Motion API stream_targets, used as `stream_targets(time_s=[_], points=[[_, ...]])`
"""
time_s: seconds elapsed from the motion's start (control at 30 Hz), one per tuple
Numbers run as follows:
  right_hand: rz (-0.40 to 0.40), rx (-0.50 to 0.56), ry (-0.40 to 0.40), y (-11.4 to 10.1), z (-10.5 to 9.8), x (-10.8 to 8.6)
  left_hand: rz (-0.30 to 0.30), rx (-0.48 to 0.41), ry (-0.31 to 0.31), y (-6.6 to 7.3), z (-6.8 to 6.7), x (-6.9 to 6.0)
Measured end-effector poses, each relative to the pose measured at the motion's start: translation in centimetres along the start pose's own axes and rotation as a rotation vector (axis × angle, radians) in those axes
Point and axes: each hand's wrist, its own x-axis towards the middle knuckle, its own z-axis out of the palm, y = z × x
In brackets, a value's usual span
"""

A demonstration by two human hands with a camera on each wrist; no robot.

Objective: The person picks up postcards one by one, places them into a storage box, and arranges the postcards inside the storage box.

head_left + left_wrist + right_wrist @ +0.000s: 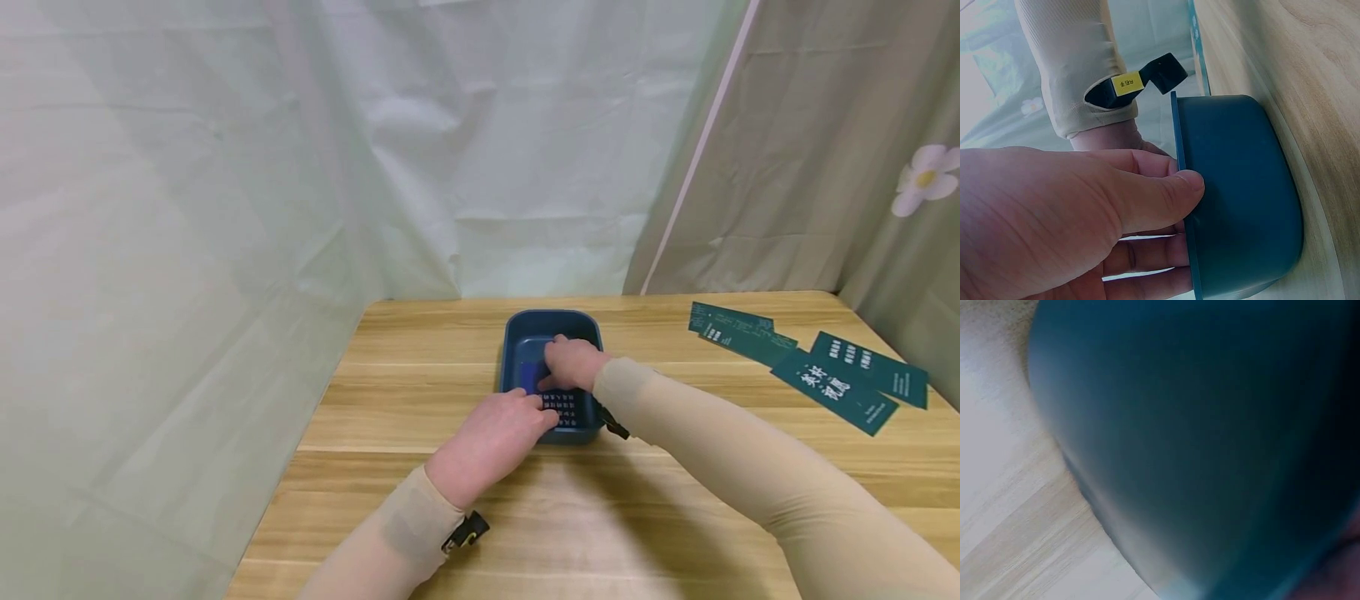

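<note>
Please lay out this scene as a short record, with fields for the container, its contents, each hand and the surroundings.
Container: open blue bin, upright on a wood-grain tabletop
Contents: dark printed card with pale characters, partly covered by the hands
Left hand: grips the bin's rim, thumb outside
Right hand: reaches inside the bin; its grip cannot be told
To the right: green printed cards, some overlapping
Behind: pale curtain

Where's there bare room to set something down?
Bare wood-grain table: between its left edge and the blue bin; between bin and green cards, beyond the right sleeve. Crowded: the bin, right hand inside, left hand gripping it.
</note>
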Motion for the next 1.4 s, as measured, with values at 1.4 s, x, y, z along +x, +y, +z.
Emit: stream_targets(time_s=[1.4], points=[[-0.13, 0.092, 0.137, 1.5, -1.9, -2.5, 0.004, -0.021, 0.004, -0.2, 0.1, 0.1]])
